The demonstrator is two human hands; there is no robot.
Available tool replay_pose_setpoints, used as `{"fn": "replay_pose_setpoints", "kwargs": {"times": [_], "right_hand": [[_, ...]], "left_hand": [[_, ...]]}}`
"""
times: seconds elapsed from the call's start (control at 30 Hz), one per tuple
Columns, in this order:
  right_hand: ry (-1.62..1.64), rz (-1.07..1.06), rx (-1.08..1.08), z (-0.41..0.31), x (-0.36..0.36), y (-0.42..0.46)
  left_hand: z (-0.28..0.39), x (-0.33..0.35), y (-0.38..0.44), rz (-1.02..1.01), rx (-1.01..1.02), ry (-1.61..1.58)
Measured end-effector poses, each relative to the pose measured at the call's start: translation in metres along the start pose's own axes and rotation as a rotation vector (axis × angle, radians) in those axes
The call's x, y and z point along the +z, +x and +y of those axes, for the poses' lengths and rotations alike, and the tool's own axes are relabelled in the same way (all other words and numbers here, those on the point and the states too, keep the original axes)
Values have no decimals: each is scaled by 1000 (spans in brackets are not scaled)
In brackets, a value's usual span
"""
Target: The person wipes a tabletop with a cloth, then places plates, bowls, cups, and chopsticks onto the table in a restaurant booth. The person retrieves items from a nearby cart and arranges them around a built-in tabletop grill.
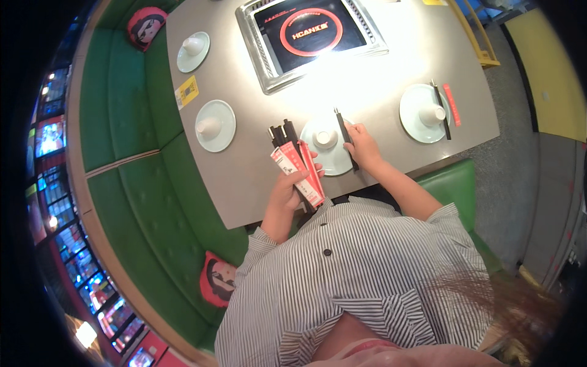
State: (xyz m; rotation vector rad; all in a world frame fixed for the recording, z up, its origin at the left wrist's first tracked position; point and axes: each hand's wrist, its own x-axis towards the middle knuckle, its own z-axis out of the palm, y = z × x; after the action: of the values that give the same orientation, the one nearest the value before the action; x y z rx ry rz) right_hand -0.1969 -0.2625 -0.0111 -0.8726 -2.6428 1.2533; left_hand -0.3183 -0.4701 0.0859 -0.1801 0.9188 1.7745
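Note:
My left hand (288, 190) grips a bundle of black chopsticks (284, 133) together with several red and white paper packets (299, 174). The chopsticks' ends stick out beyond the packets, away from me. Just to the right, a pale round plate (335, 165) bears a small white cup (324, 138). Along that plate's right side lies a black pair of chopsticks (342, 125) with metallic tips. My right hand (366, 149) has its thumb and fingers on this pair, near the table's front edge.
An induction cooker (312, 34) in a metal frame is set into the grey table (247, 183). More plates (415, 130) with cups stand left and right; the right one carries chopsticks beside a red packet (452, 104). A green bench (151, 225) runs along the left.

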Motion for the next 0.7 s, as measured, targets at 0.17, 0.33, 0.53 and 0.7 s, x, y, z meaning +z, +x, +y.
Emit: {"fn": "replay_pose_setpoints", "kwargs": {"times": [0.17, 0.33, 0.53, 0.7], "right_hand": [[227, 111, 68, -43, -27, -11], [441, -112, -68, -109, -57, -30], [392, 42, 14, -141, -71, -29], [288, 46, -156, -143, -70, -35]], "left_hand": [[-2, 11, 3, -67, 9, -61], [0, 27, 4, -97, -8, -139], [9, 41, -8, -113, -16, -107], [13, 51, -13, -166, 62, -67]]}}
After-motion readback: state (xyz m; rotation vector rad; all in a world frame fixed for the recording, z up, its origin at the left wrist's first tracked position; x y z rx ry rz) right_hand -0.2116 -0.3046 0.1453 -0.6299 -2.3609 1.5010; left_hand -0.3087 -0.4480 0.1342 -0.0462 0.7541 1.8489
